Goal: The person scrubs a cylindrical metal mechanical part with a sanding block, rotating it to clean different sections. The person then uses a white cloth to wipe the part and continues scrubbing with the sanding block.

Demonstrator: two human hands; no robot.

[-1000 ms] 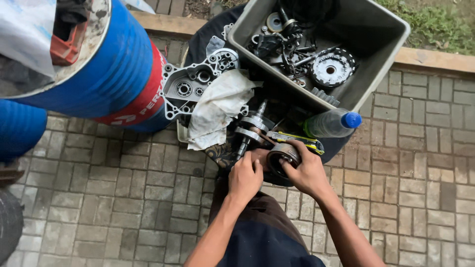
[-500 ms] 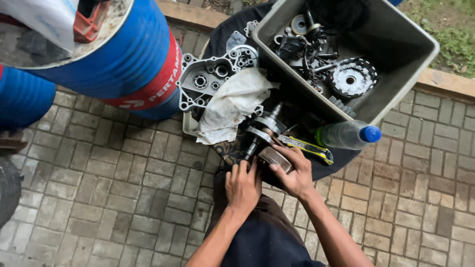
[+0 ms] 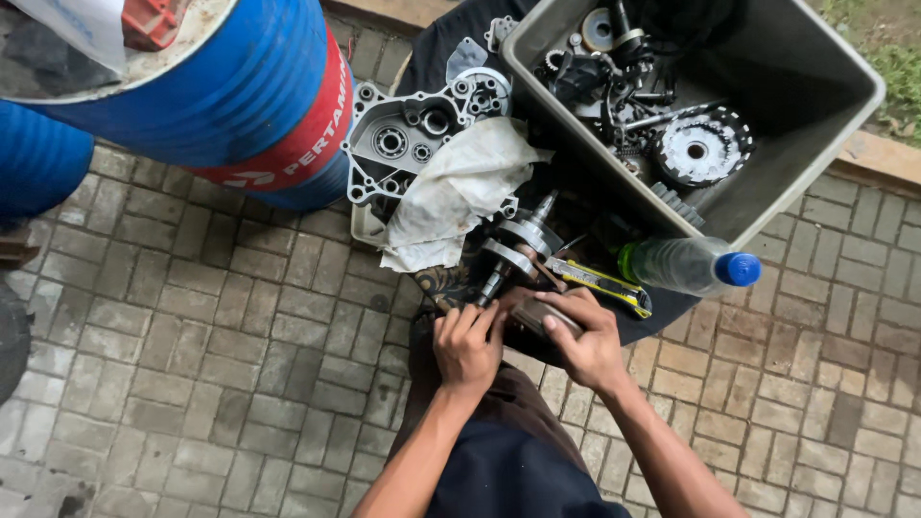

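A metal crankshaft (image 3: 519, 247) lies on a dark cloth (image 3: 451, 48) with its rod reaching toward me. My right hand (image 3: 583, 343) is closed around a grey piston (image 3: 539, 314) at the end of that rod. My left hand (image 3: 467, 343) presses its fingertips against the piston's left side, near the lower tip of the crankshaft. Both hands sit just above my lap. The piston's underside is hidden by my fingers.
A grey tub (image 3: 815, 115) of gears and engine parts stands at the back right. An engine case half (image 3: 403, 144) and a white rag (image 3: 451, 197) lie left of it. A blue-capped bottle (image 3: 691, 266) and yellow-black tool (image 3: 604, 284) lie right. Blue drum (image 3: 221, 96) at left; brick paving all around.
The view has shifted, so everything sits further right and up. My right hand has turned the piston from showing its open end to lying under my fingers. My left hand stays beside it.
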